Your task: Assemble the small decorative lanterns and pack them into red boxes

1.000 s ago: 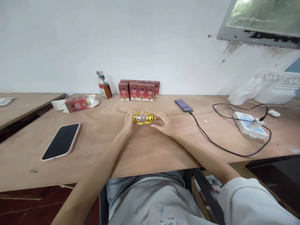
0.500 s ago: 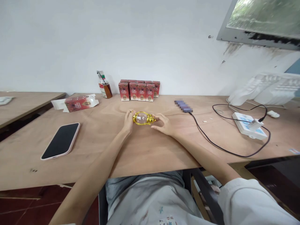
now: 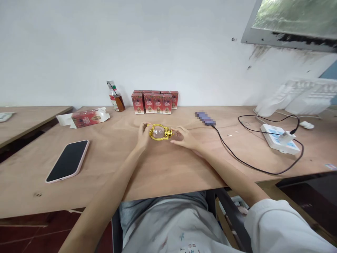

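Observation:
A small gold lantern (image 3: 158, 132) with a clear rounded globe lies on its side between my hands, just above or on the table; I cannot tell which. My left hand (image 3: 143, 135) is closed around its left end, and the fingers hide part of that end. At the narrower, capped right end, my right hand (image 3: 185, 138) curves its fingers and thumb about the tip. Its fingertips touch the cap, while the thumb sits a little lower. Behind the lantern, several red printed boxes (image 3: 158, 103) stand in rows against the wall.
On the left are an opened red box (image 3: 86, 118) with white flaps, a phone (image 3: 68, 161) and a bottle of brown liquid (image 3: 117, 102). To the right lie a blurred purple device (image 3: 205, 118), a black cable (image 3: 237, 160) and a white power strip (image 3: 273, 140). White stacked items (image 3: 302, 96) stand behind.
The lantern has turned slightly in my hands, and its globe and frame show at a different angle. Both hands stay at its two ends. The camera view has shifted a little.

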### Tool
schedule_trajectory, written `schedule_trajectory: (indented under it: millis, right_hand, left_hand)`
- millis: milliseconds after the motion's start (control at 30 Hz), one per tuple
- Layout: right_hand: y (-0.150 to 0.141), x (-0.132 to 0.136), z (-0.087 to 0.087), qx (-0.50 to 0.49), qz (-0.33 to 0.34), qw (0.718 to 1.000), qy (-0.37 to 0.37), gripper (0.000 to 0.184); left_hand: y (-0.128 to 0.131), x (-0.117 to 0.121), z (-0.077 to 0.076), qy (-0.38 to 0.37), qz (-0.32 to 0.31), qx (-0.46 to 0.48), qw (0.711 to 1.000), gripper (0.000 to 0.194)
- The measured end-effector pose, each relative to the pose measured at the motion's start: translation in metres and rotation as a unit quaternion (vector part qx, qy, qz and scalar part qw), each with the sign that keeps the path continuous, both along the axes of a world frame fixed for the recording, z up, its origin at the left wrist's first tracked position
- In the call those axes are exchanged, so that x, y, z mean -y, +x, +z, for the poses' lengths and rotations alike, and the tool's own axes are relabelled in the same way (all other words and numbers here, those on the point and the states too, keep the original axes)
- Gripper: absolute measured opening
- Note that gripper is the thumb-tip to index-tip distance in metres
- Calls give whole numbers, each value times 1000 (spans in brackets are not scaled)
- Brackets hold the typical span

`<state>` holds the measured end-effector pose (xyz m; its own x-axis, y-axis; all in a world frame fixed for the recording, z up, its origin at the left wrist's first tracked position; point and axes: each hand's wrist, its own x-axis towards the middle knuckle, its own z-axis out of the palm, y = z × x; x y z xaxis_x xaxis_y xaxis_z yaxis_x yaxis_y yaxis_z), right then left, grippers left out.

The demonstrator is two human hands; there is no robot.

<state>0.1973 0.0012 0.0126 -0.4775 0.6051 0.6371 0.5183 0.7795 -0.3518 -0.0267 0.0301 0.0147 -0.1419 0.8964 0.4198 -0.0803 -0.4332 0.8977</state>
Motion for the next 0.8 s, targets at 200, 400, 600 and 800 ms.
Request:
schedule_trajectory:
  millis: [200,400,600,800]
  right_hand:
    - [14,-16,17,180,-92,979,26,47]
    - [1,-25,44,299,-161,928,155,32]
    - [-28,-12,43,332,-109,905,243,35]
    - [-44,10,13,279,-100,931,214,34]
  left_hand:
    - [8,6,-6,46,-67,-106,991,37]
    - [15,14,-17,4,-92,-191,977,46]
    - [23,15,-15,-18,-38,-272,961,55]
    - [26,7,-21,-25,-65,-307,949,43]
